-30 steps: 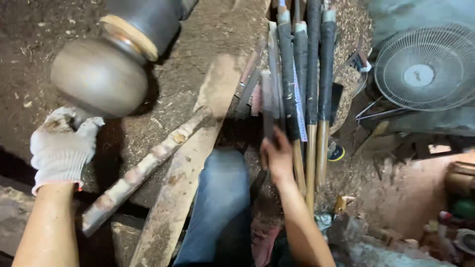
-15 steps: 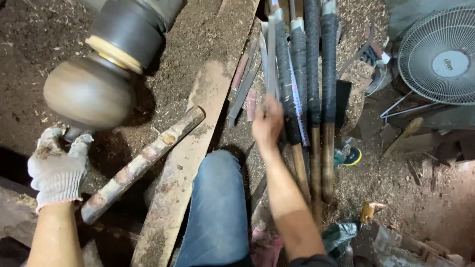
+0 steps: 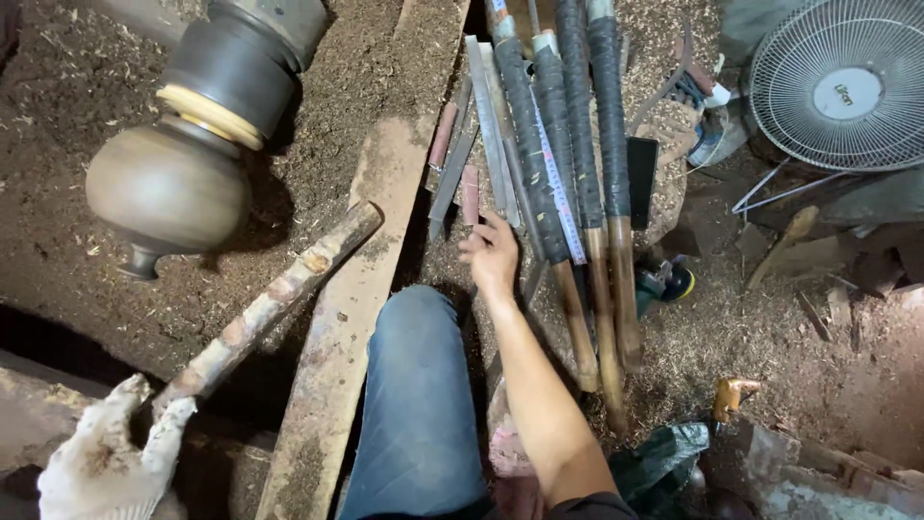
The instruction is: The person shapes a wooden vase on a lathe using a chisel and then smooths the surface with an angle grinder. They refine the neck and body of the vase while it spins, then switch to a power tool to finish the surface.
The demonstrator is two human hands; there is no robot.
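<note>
A row of long turning tools (image 3: pixel 568 183) is laid out on the sawdust-covered ground, their upper lengths wrapped in black tape and their bare wooden handles pointing toward the person. Just left of them lie several flat metal blades (image 3: pixel 486 135) and a small reddish piece (image 3: pixel 470 195). The bare right hand (image 3: pixel 493 255) is stretched out to this spot, loosely open with the fingers spread; its fingertips are at the lower ends of the blades and just beside the reddish piece, and nothing is gripped in it. Whether the fingertips actually touch the metal cannot be told.

The left hand (image 3: pixel 106 462), in a dirty white knitted glove, is closed around the near end of a rough wooden stick (image 3: pixel 269 303), which is held slanting up to the right, its far end resting against a long plank (image 3: pixel 356 289).

A rounded, dark wooden vessel (image 3: pixel 168 193) is mounted on a lathe chuck (image 3: pixel 236 67) at the upper left, above the wood shavings. The person's knee in blue jeans (image 3: pixel 414 404) is seen between the plank and the right forearm. A white electric fan (image 3: pixel 842 87) stands at the upper right, well apart from the tools.
</note>
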